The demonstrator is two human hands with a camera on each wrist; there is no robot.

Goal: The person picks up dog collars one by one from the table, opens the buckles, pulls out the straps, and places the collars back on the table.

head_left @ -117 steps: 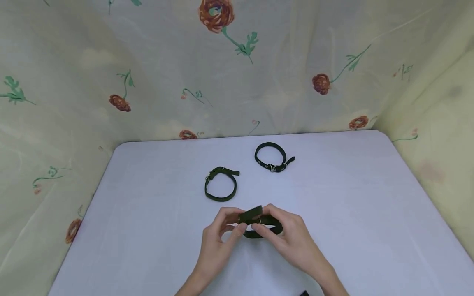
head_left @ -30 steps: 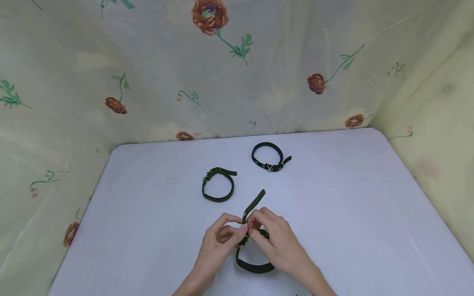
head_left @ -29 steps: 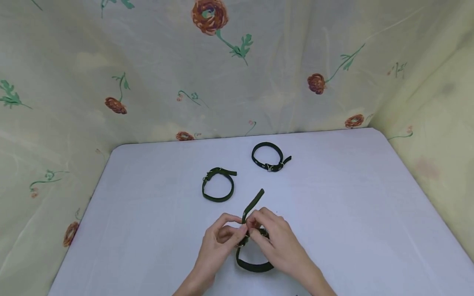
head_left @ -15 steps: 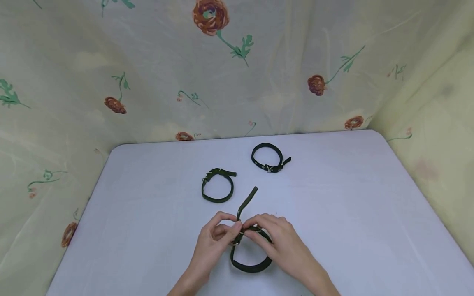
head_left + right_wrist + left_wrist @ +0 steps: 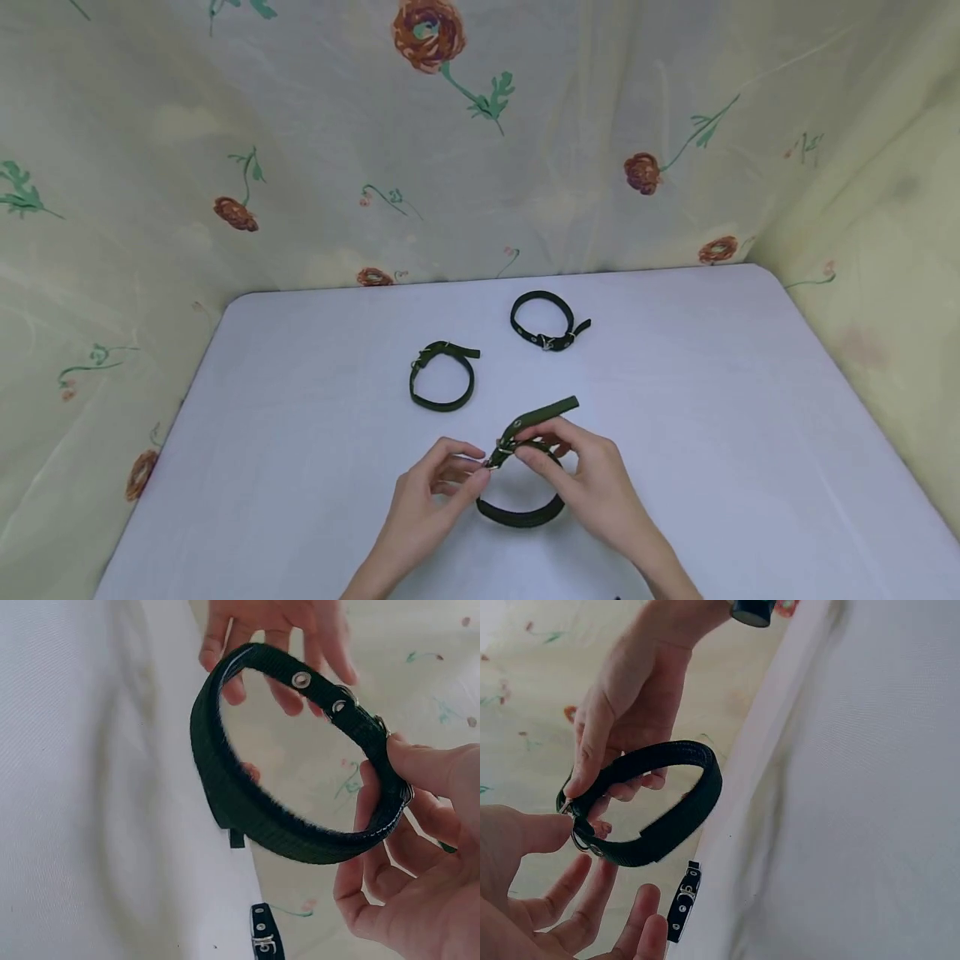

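Note:
A dark green dog collar (image 5: pixel 519 518), looped through its metal buckle, is held up above the table between both hands. My right hand (image 5: pixel 596 479) pinches the strap just right of the buckle, thumb on the near side. The free strap end points up and right past its fingers. At the buckle's left side, the thumb and fingertips of my left hand (image 5: pixel 431 496) meet on the metal ring; its other fingers spread loosely below in the left wrist view. Metal eyelets and a padded band show on the collar (image 5: pixel 292 836) in the right wrist view.
Two more buckled collars lie farther back on the white table (image 5: pixel 262 467): a green collar (image 5: pixel 442 406) left of centre and a blackish collar (image 5: pixel 542 294) behind it to the right. A flowered curtain (image 5: pixel 315 142) encloses the back and sides.
Earlier both hands pinched the strap near the buckle, its end pointing up. Now the collar is raised and turned, the end swings right, and the left hand has shifted to the buckle's left side.

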